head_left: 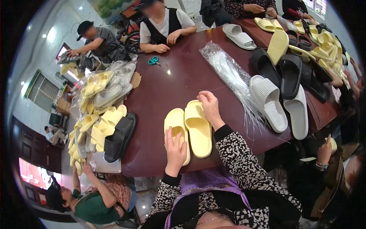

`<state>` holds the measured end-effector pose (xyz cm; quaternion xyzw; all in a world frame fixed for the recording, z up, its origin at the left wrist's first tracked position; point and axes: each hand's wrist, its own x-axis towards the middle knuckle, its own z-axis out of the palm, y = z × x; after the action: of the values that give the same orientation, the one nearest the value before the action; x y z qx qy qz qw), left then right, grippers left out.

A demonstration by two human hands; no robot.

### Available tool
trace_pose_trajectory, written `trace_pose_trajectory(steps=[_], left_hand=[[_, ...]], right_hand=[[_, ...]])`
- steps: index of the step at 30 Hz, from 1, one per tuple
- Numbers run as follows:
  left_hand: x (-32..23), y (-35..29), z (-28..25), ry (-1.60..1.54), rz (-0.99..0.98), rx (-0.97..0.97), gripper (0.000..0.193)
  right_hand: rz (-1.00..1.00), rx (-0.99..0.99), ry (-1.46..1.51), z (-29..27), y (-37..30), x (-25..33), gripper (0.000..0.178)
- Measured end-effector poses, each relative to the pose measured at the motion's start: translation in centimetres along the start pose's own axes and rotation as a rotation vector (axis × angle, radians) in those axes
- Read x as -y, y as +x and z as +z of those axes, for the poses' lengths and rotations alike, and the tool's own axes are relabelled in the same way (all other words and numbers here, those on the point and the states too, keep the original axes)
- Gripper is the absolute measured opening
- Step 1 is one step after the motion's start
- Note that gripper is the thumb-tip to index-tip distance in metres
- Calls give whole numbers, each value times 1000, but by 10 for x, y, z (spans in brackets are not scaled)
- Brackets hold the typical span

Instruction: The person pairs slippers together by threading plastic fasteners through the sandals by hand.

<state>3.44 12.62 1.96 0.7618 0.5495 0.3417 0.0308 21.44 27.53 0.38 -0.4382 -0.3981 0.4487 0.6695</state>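
Two pale yellow slippers lie side by side at the front of the table, toes pointing away from me. My left hand (175, 150) rests over the left slipper (174, 116), its fingers apart and stretched across the footbed opening. At the toe end of the right slipper (199, 140), my right hand (210, 108) is closed with thumb and fingertips pinched together by the strap's outer edge. Anything in that pinch is too small to make out. Beyond my right hand lies a long bundle of thin clear plastic strands (228, 70), its loose ends fanned toward me.
Grey slippers (268, 102), black slippers (291, 74) and more yellow ones are heaped on the right of the dark red table (167, 89). Bagged slippers (108, 91) and a black pair (121, 136) lie left. Teal scissors (154, 60) sit far off. Several people surround the table.
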Motion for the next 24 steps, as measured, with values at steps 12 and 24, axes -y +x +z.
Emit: trace_pose_trajectory(steps=[12, 24], left_hand=[[124, -143, -94, 1, -485, -415, 19], [95, -172, -90, 181, -432, -513, 11]], right_hand=[[94, -10, 23, 15, -48, -18, 18], [125, -57, 126, -2, -85, -16, 16]])
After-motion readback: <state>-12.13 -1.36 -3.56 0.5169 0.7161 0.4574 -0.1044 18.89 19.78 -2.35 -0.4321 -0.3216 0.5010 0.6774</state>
